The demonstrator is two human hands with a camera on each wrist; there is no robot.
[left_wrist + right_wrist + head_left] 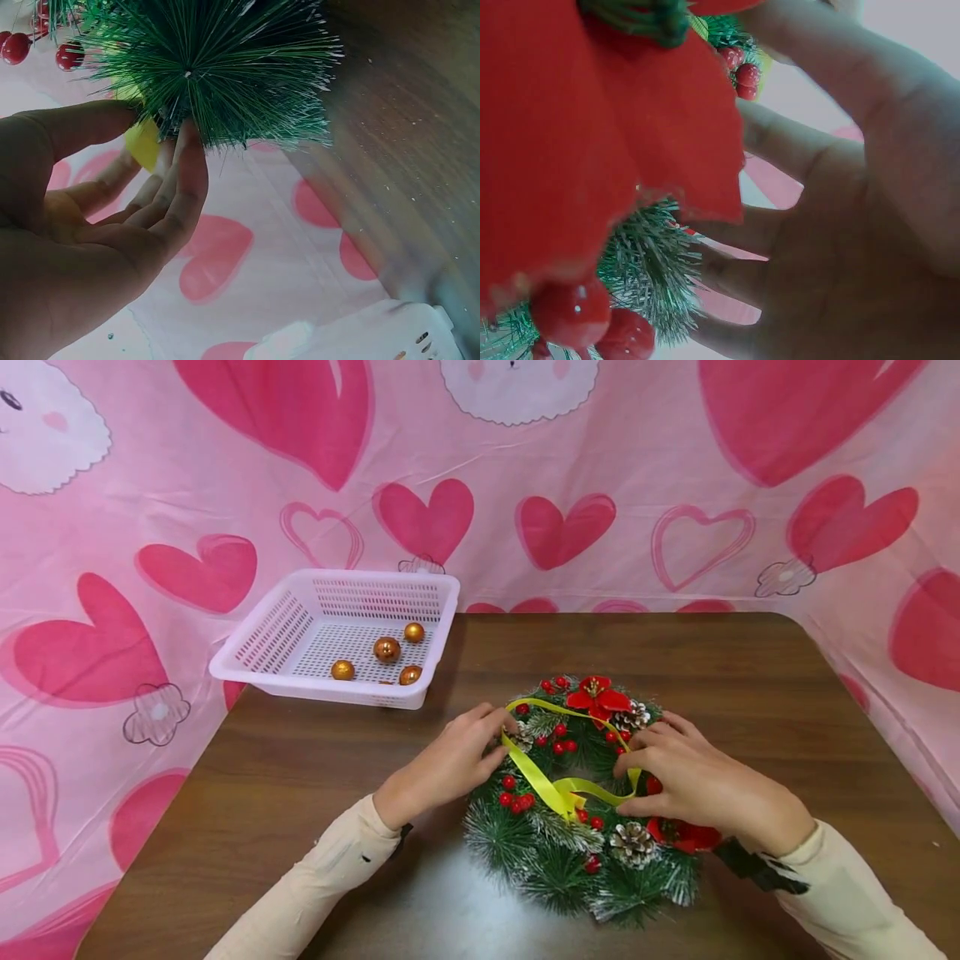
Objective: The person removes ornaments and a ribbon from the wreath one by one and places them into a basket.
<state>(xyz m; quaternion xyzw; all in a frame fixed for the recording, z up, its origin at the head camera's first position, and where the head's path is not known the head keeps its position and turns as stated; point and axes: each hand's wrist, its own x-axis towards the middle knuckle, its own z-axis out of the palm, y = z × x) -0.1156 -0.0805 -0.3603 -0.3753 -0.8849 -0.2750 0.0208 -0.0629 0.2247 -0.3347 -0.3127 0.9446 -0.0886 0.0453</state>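
A green wreath (555,868) with red berries, pine cones and red flowers lies on the table. Yellow ribbon (528,768) loops across it, its ends meeting near the front of the ring. My left hand (453,760) pinches the ribbon at the wreath's left side; in the left wrist view, yellow shows between thumb and fingers, beside the pine needles. Over the wreath's right side is my right hand (705,777), thumb and forefinger near the ribbon. In the right wrist view its fingers are spread and fairly straight, their tips partly hidden behind a red flower (652,120).
A white plastic basket (330,689) stands at the back left of the brown table (337,752). Several shiny gold balls (387,649) lie in it. Pink cloth (487,460) printed with hearts hangs behind and beside the table.
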